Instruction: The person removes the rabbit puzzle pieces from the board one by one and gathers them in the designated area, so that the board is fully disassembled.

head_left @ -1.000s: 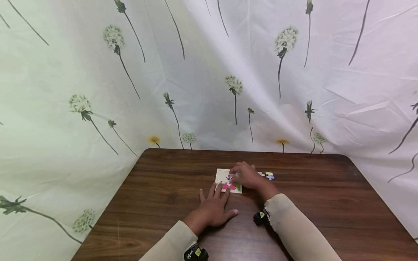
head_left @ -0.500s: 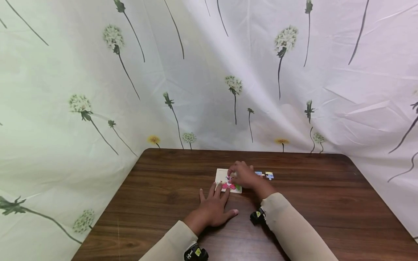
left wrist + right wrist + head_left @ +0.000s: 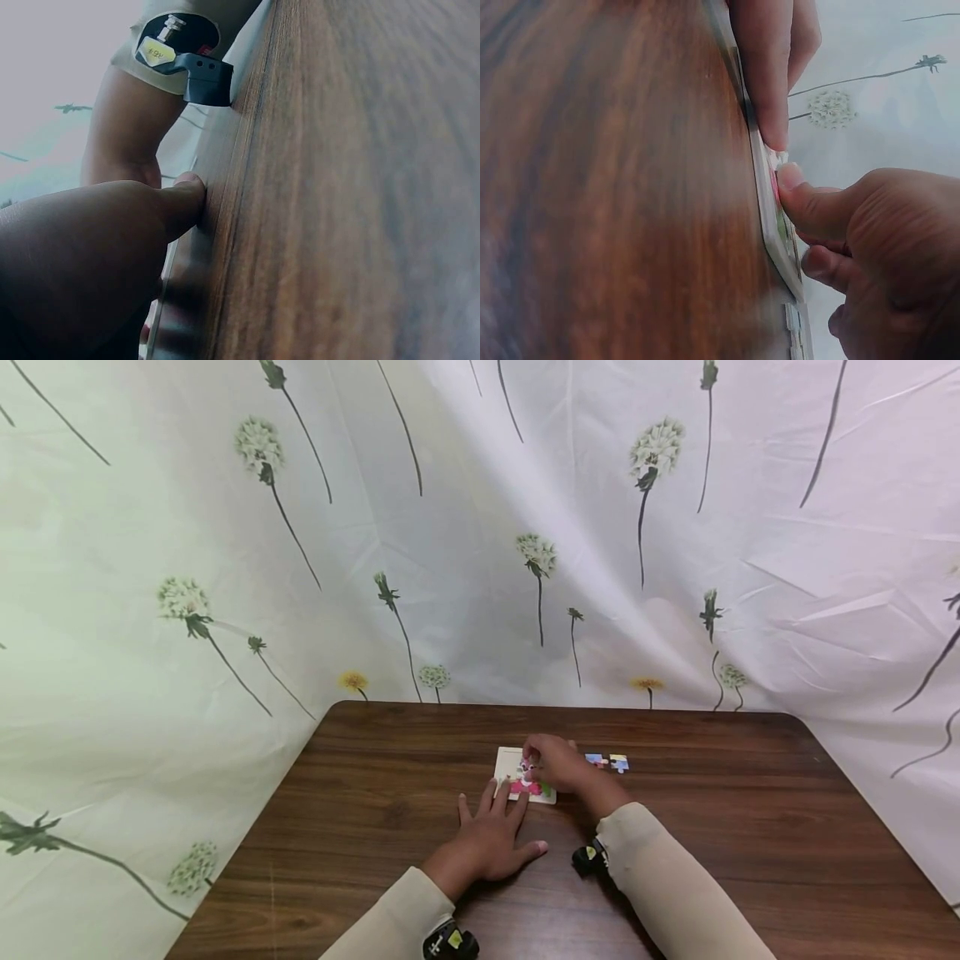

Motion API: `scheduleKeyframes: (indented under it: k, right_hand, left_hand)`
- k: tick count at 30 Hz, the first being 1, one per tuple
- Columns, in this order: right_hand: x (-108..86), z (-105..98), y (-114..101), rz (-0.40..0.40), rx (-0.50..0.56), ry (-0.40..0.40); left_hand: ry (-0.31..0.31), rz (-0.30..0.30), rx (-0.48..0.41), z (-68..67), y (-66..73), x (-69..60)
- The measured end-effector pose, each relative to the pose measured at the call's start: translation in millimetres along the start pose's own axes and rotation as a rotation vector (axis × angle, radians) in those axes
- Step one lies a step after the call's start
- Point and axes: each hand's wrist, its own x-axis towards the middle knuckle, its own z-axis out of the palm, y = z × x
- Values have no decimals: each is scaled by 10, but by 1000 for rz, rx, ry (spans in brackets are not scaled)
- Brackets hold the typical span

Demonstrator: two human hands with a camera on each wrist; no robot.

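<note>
A small white-framed jigsaw puzzle board [image 3: 507, 760] with a pink cartoon picture lies flat on the brown table. My left hand [image 3: 489, 845] rests with fingers spread, its fingertips on the board's near edge. Over the board's right part, my right hand [image 3: 558, 763] has its fingers curled and pinches a puzzle piece between thumb and fingers, mostly hidden by the hand. In the right wrist view, the right thumb [image 3: 810, 202] meets the board's face close to a left fingertip [image 3: 772, 127]. The left wrist view shows the left thumb [image 3: 180, 204] touching the tabletop.
Two joined-looking puzzle pieces [image 3: 618, 763] lie just right of the board, beyond the right hand. The wood-grain table [image 3: 720, 827] extends around them. Behind its far edge hangs a white sheet [image 3: 465, 635] printed with dandelions. A black camera [image 3: 589, 858] sits on the right wrist.
My right hand has shifted slightly left over the board and its fingers have curled in more. More of the loose pieces shows beside it. The left hand has stayed put.
</note>
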Motion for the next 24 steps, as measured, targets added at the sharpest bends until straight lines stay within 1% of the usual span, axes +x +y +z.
scheduleKeyframes:
  k: [8,13,16,19,22,24]
  right_hand:
    - [5,-14,-27,-8,2,10]
    - [-14,-11,-11,-37,39,47]
    - [-28,-14,7,-53,105,79]
    - [-41,-32,21,-42,186,99]
    - [-52,-58,36,-24,259,101]
    - [-65,-77,54,-20,290,92]
  left_hand:
    - [-10,-2,1,-8,-3,9]
    - [-25,-7,0,-25,3,7]
    - [-29,-9,1,-30,1,6]
    - [-29,-8,1,-28,-3,8]
    - [-27,-7,3,-24,-6,12]
    - [-28,-7,1,-15,-9,18]
